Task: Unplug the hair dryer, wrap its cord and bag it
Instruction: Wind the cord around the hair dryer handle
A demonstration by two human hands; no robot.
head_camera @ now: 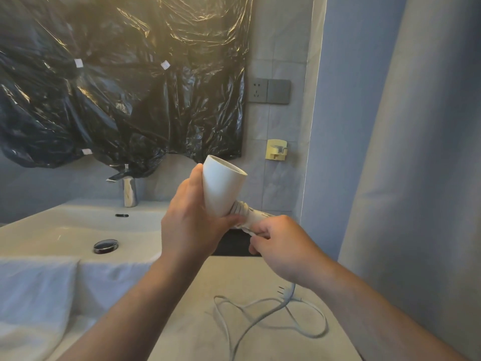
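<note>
Our left hand point(192, 220) grips the white hair dryer point(223, 188) just below the middle of the view, fingers and thumb curled round the narrow end of its barrel, whose wide mouth tilts up toward one o'clock. The handle runs off toward four o'clock, with several turns of white cord wound tight where it meets the barrel. There our right hand point(283, 246) closes on the cord, fingers curled and pinching it against the handle; we cannot tell just how the fingertips lie. The rest of the cord point(270, 313) trails in loose loops on the pale countertop point(197, 329) at five o'clock from the dryer, and its plug point(286, 291) lies there too, prongs showing, partly hidden by the right wrist. The grey wall socket point(257, 90) sits well apart, up at one o'clock from the dryer, with a yellow wall holder point(276, 149) below it. At nine o'clock are the white basin point(65, 225), its chrome tap point(129, 191) and drain stopper point(106, 246); a white towel point(39, 290) lies at eight o'clock. Crumpled black plastic sheeting point(117, 87) hangs over the wall above.
</note>
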